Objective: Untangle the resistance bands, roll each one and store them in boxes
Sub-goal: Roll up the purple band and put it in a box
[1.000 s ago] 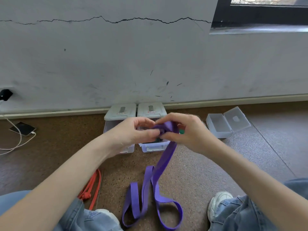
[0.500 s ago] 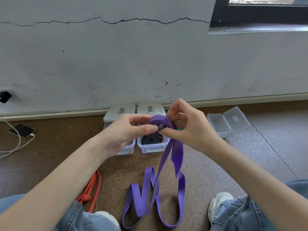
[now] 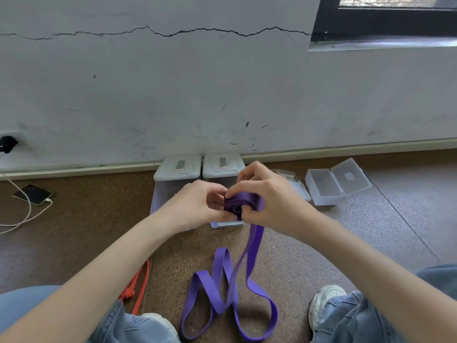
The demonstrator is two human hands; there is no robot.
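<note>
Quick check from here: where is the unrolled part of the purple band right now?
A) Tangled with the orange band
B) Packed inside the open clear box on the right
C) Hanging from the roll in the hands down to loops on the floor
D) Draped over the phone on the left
C: the purple band is a roll pinched by the left hand and right hand, its tail dropping to loops on the floor.

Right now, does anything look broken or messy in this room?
Yes. A long jagged crack runs across the wall, above dark scuff marks. On the floor, a small clear box sits lid-open away from the others, and a red band lies unrolled. Nothing spilled.
</note>
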